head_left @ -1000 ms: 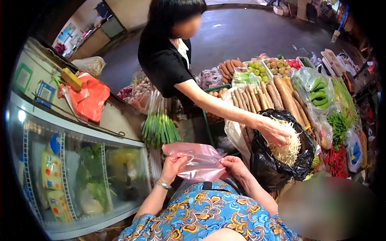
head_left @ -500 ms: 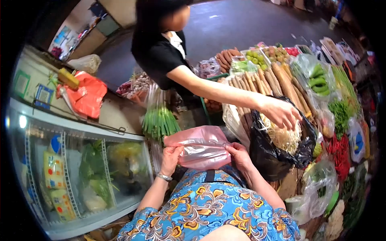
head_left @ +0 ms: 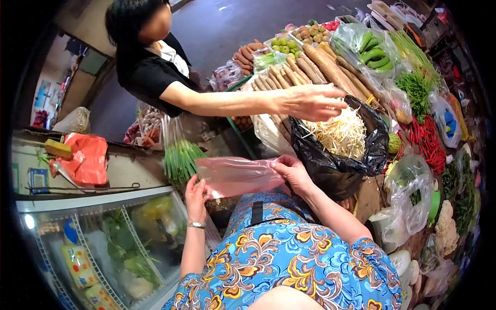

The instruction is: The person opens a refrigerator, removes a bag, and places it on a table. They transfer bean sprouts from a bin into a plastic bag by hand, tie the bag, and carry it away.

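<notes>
A pink plastic bag (head_left: 235, 178) is stretched flat between my two hands in front of my waist. My left hand (head_left: 196, 195) pinches its left edge. At the right end, my right hand (head_left: 293, 174) grips the upper corner between thumb and fingers. Close beyond that hand stands a black plastic bag (head_left: 330, 173), rolled open and full of bean sprouts (head_left: 341, 135). Another person's hand (head_left: 312, 101) hangs over the sprouts, its arm reaching in from the left. Spring onions (head_left: 178, 155) stand just past my left hand.
A glass-fronted cooler (head_left: 111, 248) with packets and greens fills the lower left. Long brown roots (head_left: 330, 67), green bananas (head_left: 374, 51) and red chillies (head_left: 428, 144) cover the stall ahead and right. An orange bag (head_left: 85, 160) hangs on the left ledge.
The pink bag has become flatter and is drawn out lengthwise between my hands. The other person's hand has lifted off the sprouts and moved back left. My view has turned slightly right.
</notes>
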{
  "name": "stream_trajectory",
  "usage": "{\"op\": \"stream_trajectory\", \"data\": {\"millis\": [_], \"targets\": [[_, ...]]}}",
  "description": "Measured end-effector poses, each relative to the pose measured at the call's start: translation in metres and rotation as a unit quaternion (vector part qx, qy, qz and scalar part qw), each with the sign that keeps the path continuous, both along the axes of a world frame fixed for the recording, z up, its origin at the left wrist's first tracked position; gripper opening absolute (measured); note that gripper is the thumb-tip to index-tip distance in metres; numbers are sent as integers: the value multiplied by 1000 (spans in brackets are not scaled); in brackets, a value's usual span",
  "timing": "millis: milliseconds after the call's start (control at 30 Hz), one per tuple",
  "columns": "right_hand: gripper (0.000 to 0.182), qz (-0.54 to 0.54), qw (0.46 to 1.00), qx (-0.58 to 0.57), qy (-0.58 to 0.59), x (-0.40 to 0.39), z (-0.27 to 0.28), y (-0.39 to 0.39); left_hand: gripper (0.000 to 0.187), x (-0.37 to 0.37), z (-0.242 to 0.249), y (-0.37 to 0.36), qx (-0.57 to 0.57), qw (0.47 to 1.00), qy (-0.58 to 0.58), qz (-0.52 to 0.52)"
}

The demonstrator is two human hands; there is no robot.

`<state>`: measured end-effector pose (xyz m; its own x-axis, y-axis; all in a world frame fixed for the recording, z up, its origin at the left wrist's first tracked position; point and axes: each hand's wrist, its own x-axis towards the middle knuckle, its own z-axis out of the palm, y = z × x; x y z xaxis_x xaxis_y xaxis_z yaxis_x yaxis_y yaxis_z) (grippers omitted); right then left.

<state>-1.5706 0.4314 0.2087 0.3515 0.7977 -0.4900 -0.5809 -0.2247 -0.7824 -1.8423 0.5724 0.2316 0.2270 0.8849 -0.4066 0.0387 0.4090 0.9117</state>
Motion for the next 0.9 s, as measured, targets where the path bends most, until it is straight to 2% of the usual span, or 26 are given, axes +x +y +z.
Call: {"op": "stream_trajectory", "data": {"millis": [33,67,100,133,167,233,333,433,600,667,733,767,833,900], "targets": [[16,0,1000,0,0,1,3,-1,33,-1,-4,1,30,996,85,12],[15,5,1000,2,-13,1,6,-1,37,-2,-16,1,154,977,145,-25],[14,13,1000,4,-26,0,7,0,31,11,-4,-4,243,947,201,-63],[13,45,997,36,-58,-2,-6,-2,29,21,5,-9,197,960,164,-116],[13,71,996,18,-43,-5,-5,-2,27,30,11,-14,152,966,125,-165],[13,98,985,71,-126,-21,-4,0,23,56,13,-33,68,971,14,-227],[16,170,939,65,-292,-41,5,-2,20,73,13,-51,2,963,-19,-270],[23,160,859,94,-477,-41,16,-6,16,79,15,-56,-5,954,-15,-299],[30,232,875,58,-422,-32,24,-4,10,79,9,-51,-88,953,-10,-290],[36,201,910,67,-356,-30,32,0,9,82,20,-50,-99,960,-9,-260],[39,179,941,58,-281,-30,24,4,9,73,2,-43,-98,964,-49,-242],[39,142,967,73,-197,-29,33,7,9,72,-1,-39,-100,966,-74,-225],[38,121,979,15,-165,-26,24,12,8,70,-5,-27,-106,964,-104,-220],[38,100,973,-29,-208,-24,13,19,8,68,6,-14,-108,963,-131,-210]]}}
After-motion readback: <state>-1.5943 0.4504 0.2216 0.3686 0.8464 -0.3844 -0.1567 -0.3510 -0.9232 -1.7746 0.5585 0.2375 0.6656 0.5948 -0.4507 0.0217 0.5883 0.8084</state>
